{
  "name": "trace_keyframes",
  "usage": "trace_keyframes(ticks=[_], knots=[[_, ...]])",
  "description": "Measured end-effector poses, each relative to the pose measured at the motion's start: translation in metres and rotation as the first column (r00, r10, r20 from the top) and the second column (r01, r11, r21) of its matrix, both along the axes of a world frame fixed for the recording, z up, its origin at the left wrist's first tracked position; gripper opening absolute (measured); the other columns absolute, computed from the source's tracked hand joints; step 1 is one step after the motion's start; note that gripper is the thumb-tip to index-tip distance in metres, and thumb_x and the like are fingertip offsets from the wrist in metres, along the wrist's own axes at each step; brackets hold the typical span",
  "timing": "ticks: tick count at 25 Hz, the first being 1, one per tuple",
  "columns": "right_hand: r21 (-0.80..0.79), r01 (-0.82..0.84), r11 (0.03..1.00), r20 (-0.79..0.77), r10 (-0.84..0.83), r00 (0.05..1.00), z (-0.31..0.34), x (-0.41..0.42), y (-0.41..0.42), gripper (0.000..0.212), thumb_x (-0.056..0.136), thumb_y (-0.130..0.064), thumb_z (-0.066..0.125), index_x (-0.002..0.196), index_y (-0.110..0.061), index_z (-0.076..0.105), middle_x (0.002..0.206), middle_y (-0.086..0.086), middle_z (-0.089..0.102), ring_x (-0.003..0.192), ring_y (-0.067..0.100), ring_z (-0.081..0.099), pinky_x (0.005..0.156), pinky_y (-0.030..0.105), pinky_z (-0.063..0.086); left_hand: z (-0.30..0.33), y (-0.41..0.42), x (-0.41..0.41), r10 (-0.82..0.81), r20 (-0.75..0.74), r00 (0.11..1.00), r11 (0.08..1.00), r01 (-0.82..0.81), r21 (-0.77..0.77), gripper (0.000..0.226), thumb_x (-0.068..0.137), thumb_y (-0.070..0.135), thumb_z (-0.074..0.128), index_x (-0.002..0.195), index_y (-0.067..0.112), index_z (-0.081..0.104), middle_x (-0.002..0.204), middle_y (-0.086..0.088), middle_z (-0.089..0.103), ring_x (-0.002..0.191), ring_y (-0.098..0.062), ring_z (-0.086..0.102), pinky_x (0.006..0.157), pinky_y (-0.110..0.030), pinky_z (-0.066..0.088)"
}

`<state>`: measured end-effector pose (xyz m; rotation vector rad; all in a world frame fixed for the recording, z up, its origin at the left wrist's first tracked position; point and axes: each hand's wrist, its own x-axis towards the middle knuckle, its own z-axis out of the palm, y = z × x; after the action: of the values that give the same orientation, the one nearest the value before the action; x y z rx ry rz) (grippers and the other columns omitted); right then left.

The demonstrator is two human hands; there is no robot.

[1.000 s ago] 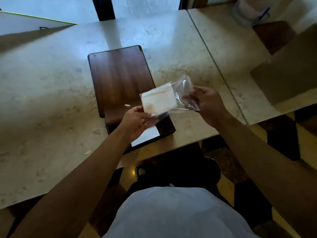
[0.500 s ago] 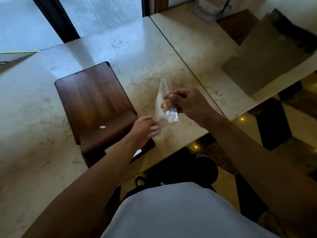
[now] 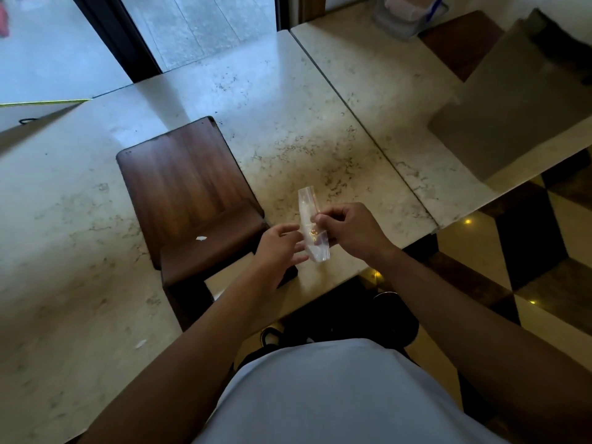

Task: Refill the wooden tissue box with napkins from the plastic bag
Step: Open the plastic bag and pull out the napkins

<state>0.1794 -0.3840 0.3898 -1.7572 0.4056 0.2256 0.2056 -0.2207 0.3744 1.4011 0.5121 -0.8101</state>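
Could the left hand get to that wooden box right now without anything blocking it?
Probably yes. The left hand hangs just above the near end of the wooden tissue box, with nothing between them. Its fingers only touch the plastic bag, which the right hand pinches, so it seems free to drop down.

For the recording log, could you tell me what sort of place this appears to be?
Probably a café or restaurant dining area, though I can't be certain. Two marble-topped tables stand pushed together beside a glass door, over a polished chequered floor, and a wooden tissue box is being restocked.
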Motion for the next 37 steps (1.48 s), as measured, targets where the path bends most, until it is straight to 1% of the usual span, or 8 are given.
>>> trace_keyframes(ticks=[2,5,10,14,19,25,31,37], knots=[[-0.028,-0.01,1.0,0.019,0.01,1.0,0.002,0.0,0.003,0.012,0.092,-0.018,0.07,0.09,-0.009,0.078,0.078,0.006,0.079,0.07,0.026,0.077,0.068,0.045,0.064,0.009,0.004,-0.001,-0.04,0.136,0.99,0.998,0.032,0.06,0.026,0.098,0.006,0.059,0.124,0.002,0.06,0.113,-0.018,0.072,0.099,-0.03,0.075,0.087,-0.047,0.062],[-0.042,-0.032,0.999,0.021,0.033,0.999,0.007,0.001,0.008,0.014,0.093,-0.017,0.07,0.09,-0.006,0.077,0.078,0.008,0.078,0.07,0.029,0.076,0.07,0.047,0.064,0.026,0.007,-0.001,-0.133,0.343,0.93,0.979,0.071,0.189,0.016,0.099,0.013,0.061,0.113,0.008,0.066,0.105,-0.011,0.074,0.093,-0.023,0.075,0.081,-0.039,0.064],[-0.005,-0.027,1.0,0.029,0.027,0.999,0.018,-0.001,0.012,0.014,0.092,-0.017,0.072,0.092,-0.003,0.074,0.077,0.01,0.078,0.068,0.027,0.077,0.066,0.041,0.064,0.044,0.007,0.002,-0.24,0.492,0.836,0.946,0.088,0.312,0.005,0.095,0.021,0.069,0.097,0.017,0.07,0.093,-0.005,0.074,0.088,-0.025,0.072,0.079,-0.04,0.063],[0.005,-0.041,0.999,0.044,0.041,0.998,0.024,-0.002,0.01,0.018,0.09,-0.019,0.074,0.093,-0.001,0.073,0.078,0.011,0.079,0.07,0.026,0.077,0.065,0.037,0.064,0.048,0.006,0.005,-0.28,0.507,0.815,0.931,0.103,0.349,0.017,0.095,0.023,0.068,0.094,0.01,0.078,0.086,-0.007,0.077,0.082,-0.024,0.072,0.081,-0.042,0.062],[-0.042,-0.045,0.998,0.047,0.047,0.998,0.026,0.001,0.007,0.011,0.09,-0.013,0.07,0.089,-0.005,0.077,0.077,0.008,0.079,0.07,0.024,0.077,0.067,0.037,0.063,0.048,0.008,0.007,-0.283,0.492,0.823,0.939,0.133,0.317,0.022,0.094,0.029,0.07,0.088,0.01,0.08,0.076,-0.004,0.078,0.072,-0.022,0.073,0.077,-0.041,0.064],[-0.184,-0.108,0.977,0.055,0.12,0.991,0.03,0.004,0.007,0.016,0.089,-0.027,0.076,0.081,-0.012,0.076,0.073,0.004,0.078,0.068,0.019,0.076,0.063,0.033,0.063,0.047,0.01,0.011,-0.266,0.469,0.842,0.951,0.152,0.268,0.022,0.091,0.03,0.074,0.085,0.01,0.081,0.074,-0.005,0.079,0.069,-0.019,0.076,0.072,-0.034,0.065],[-0.18,-0.131,0.975,0.017,0.137,0.99,0.031,0.005,0.007,0.017,0.086,-0.025,0.077,0.083,-0.008,0.075,0.074,0.004,0.078,0.064,0.014,0.074,0.055,0.021,0.055,0.046,0.011,0.017,-0.294,0.426,0.855,0.945,0.194,0.263,0.024,0.093,0.025,0.073,0.087,0.002,0.08,0.076,-0.011,0.079,0.07,-0.023,0.076,0.073,-0.036,0.065],[-0.142,-0.181,0.973,0.017,0.185,0.983,0.03,0.003,0.007,0.014,0.088,-0.021,0.076,0.087,-0.008,0.075,0.076,0.005,0.078,0.065,0.014,0.074,0.057,0.022,0.056,0.045,0.017,0.024,-0.348,0.398,0.849,0.932,0.268,0.243,0.02,0.094,0.014,0.068,0.08,0.003,0.079,0.075,-0.011,0.079,0.067,-0.021,0.076,0.072,-0.035,0.065]])
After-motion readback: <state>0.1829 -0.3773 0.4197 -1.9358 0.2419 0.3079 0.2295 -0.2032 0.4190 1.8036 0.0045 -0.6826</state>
